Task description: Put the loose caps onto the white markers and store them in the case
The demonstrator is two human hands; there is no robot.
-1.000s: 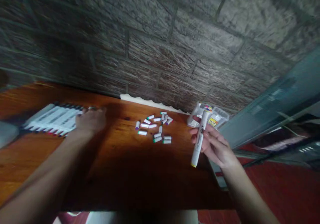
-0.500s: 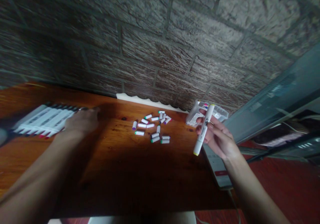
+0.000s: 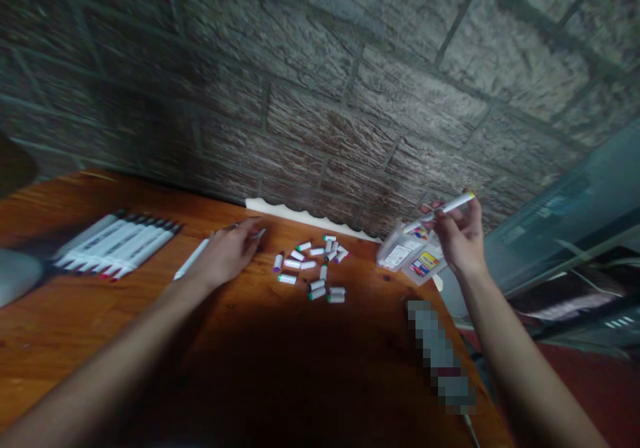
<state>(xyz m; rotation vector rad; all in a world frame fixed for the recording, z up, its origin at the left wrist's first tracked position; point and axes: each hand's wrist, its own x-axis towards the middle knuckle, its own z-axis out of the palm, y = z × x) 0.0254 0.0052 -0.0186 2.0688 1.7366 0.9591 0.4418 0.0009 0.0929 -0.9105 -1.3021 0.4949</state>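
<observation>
Up over the worktop's (image 3: 75, 315) back right corner, the right hand (image 3: 457, 235) grasps a yellow-tipped pen (image 3: 453, 205) in its fingers (image 3: 440, 213); the left hand (image 3: 227, 255) is clenched on a white pen (image 3: 193, 261) lying mid-worktop. Both pens look light, stiff and slick, best pinched mid-barrel.

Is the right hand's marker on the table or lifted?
Lifted: the right hand holds the marker in the air, off the table.

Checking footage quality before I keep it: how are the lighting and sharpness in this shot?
Head view: dim, a broad shadow darkens the near table; the brick wall is motion-smeared; a pixelated block sits by the right forearm; the right hand and its marker read clearly.
</observation>
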